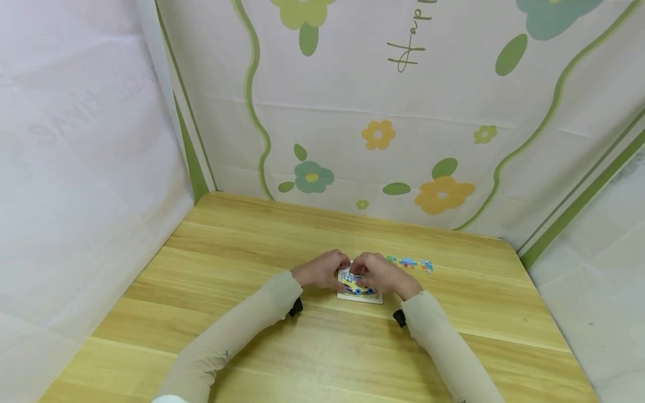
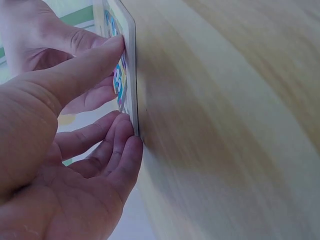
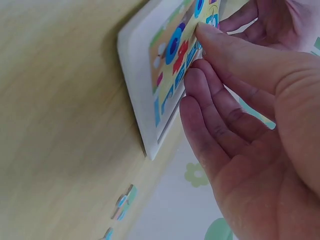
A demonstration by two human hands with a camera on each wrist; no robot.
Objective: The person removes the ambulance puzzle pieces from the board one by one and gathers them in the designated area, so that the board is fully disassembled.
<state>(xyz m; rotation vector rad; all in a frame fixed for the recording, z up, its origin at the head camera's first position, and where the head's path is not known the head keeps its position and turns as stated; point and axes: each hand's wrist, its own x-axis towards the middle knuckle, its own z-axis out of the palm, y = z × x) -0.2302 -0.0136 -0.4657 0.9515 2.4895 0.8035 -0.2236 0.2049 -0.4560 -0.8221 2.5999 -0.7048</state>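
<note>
A small white-framed jigsaw board (image 1: 374,300) lies on the table, with a yellow vehicle with blue wheels pictured on it. My left hand (image 1: 322,270) grips the board's left side, thumb on the near edge and curled fingers at the far edge, as the left wrist view shows. Over the board's right half, my right hand (image 1: 381,273) pinches a yellow jigsaw piece (image 3: 181,56) between thumb and fingers. That piece sits at or just above the picture; whether it lies fully flat cannot be told. In the left wrist view, the hands partly cover the picture.
Several loose jigsaw pieces (image 1: 409,261) lie on the wooden table (image 1: 242,347) to the right of and beyond the board. White cloth walls (image 1: 332,134) with printed flowers stand behind the table and at both sides.
</note>
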